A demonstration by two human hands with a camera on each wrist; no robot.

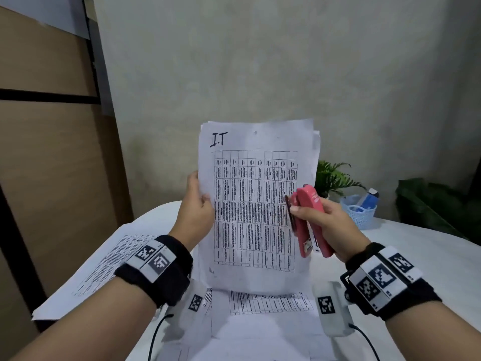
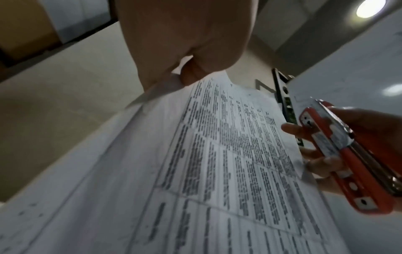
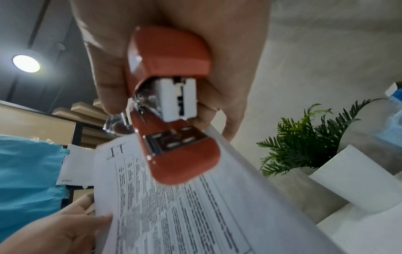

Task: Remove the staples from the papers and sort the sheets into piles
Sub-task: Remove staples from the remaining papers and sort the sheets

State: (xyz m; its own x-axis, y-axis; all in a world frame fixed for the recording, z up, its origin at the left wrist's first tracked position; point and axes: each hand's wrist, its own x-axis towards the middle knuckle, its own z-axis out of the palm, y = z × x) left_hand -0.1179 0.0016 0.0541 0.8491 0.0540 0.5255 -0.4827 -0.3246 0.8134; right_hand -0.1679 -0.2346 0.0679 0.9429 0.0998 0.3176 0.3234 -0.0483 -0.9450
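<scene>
My left hand [image 1: 199, 201] pinches the left edge of a bundle of printed sheets [image 1: 256, 204] marked "I.T", held upright above the table. Thumb in front, fingers behind; the same grip shows in the left wrist view at the paper bundle [image 2: 217, 163]. My right hand [image 1: 316, 217] grips a red stapler [image 1: 309, 220] at the bundle's right edge, its mouth pointing up. In the right wrist view the stapler [image 3: 172, 106] sits just above the sheets [image 3: 185, 206], with its jaws slightly apart. I cannot make out a staple.
More printed sheets lie on the white table: one pile at the left [image 1: 104, 267], another under the held bundle [image 1: 268, 303]. A blue basket [image 1: 360, 212] with small items and a potted plant [image 1: 331, 178] stand at the back right.
</scene>
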